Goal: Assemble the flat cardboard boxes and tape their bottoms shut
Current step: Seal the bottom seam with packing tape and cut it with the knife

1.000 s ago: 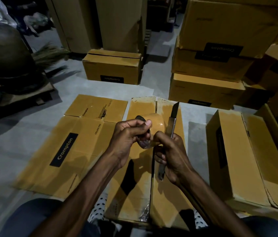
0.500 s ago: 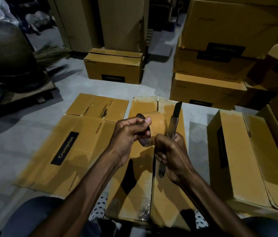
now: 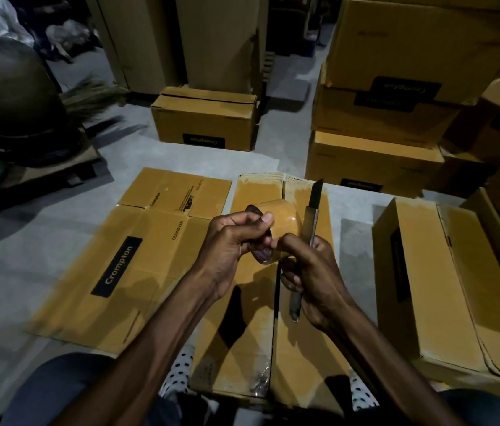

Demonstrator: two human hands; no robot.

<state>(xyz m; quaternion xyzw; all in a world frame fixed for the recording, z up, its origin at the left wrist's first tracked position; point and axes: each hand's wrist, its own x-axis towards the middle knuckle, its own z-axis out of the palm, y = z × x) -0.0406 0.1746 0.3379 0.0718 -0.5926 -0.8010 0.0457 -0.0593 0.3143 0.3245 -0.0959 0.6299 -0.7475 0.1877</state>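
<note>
An assembled cardboard box (image 3: 248, 342) stands in front of my knees, its two flaps meeting at a centre seam. Above it my left hand (image 3: 230, 244) grips a roll of clear tape (image 3: 284, 224). My right hand (image 3: 310, 275) grips a utility knife (image 3: 313, 210), blade extended and pointing away, while its fingertips touch the roll's edge. A crumpled bit of tape (image 3: 262, 381) sticks at the seam's near end. A flat Crompton box (image 3: 125, 265) lies on the floor to the left.
A taped box (image 3: 445, 290) lies to my right. More closed boxes (image 3: 205, 118) and stacks (image 3: 396, 87) stand behind. A dark round vessel on a pallet (image 3: 12, 96) and a broom (image 3: 92, 96) are at the left. Grey floor (image 3: 12, 272) surrounds the flat box.
Both hands keep their grips on the roll and the knife. The right fingertips shift slightly on the roll's edge; otherwise the scene holds.
</note>
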